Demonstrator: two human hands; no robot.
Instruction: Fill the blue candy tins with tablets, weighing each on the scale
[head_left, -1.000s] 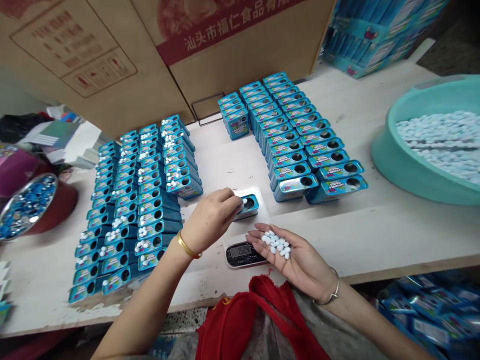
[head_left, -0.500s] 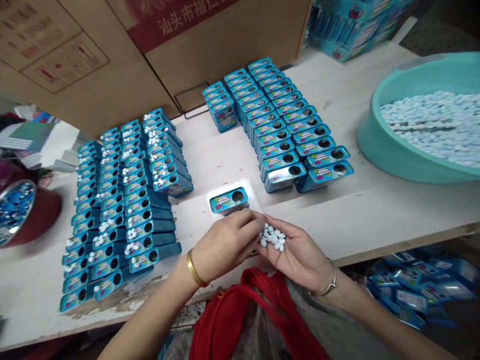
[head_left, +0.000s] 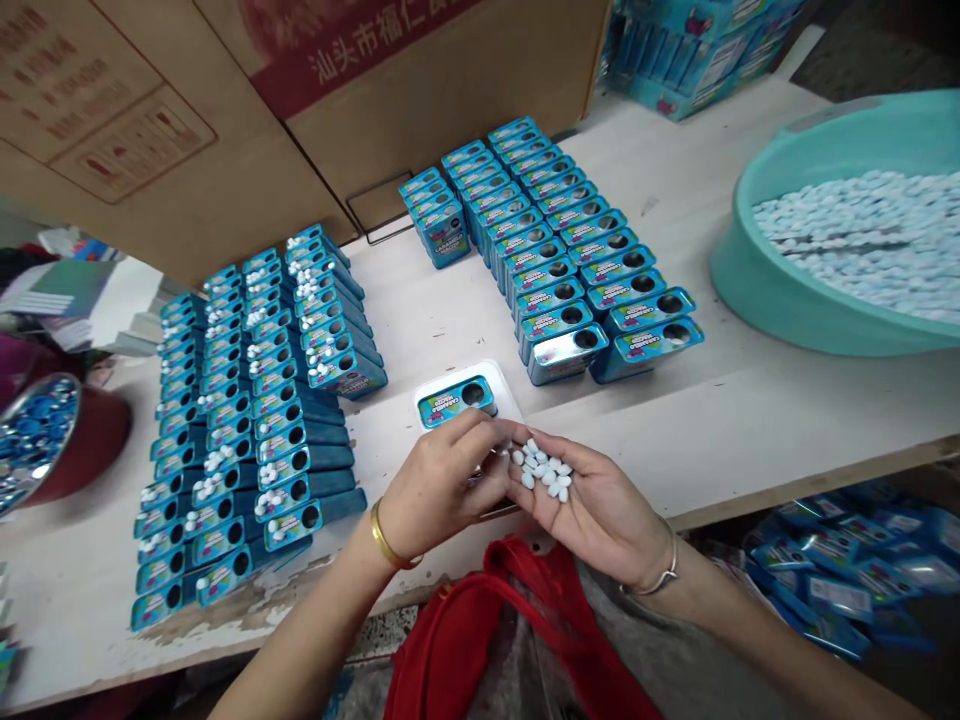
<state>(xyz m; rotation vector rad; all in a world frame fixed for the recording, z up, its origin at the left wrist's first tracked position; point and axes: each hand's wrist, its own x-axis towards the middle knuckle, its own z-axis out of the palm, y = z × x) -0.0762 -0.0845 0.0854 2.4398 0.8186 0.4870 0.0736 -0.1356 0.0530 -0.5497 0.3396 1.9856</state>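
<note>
My right hand (head_left: pixel 600 505) lies palm up, fingers slightly curled, cradling a small heap of white candies (head_left: pixel 553 474). Against its fingertips, my left hand (head_left: pixel 454 470) is closed in a pinch; what its fingers hold, if anything, I cannot make out. Just beyond the left hand, a blue candy box (head_left: pixel 442 408) with a round dark hole in its top rests on a white tray (head_left: pixel 508 393), partly covered by that hand. Rows of similar boxes (head_left: pixel 289 440) stand at the left, many with white candies on their tops. More boxes (head_left: pixel 551 295) stand in rows at the right.
A turquoise basin (head_left: pixel 750 290) full of white candies stands at the right. A dark red bowl (head_left: pixel 97 430) of shiny blue pieces is at the far left. A large cardboard box (head_left: pixel 480 90) backs the table. Blue packages (head_left: pixel 840 590) lie below the table edge.
My left fingers have shifted slightly and drawn back a little from the palm, showing more of the candies. My right hand stays in place. The view has turned slightly.
</note>
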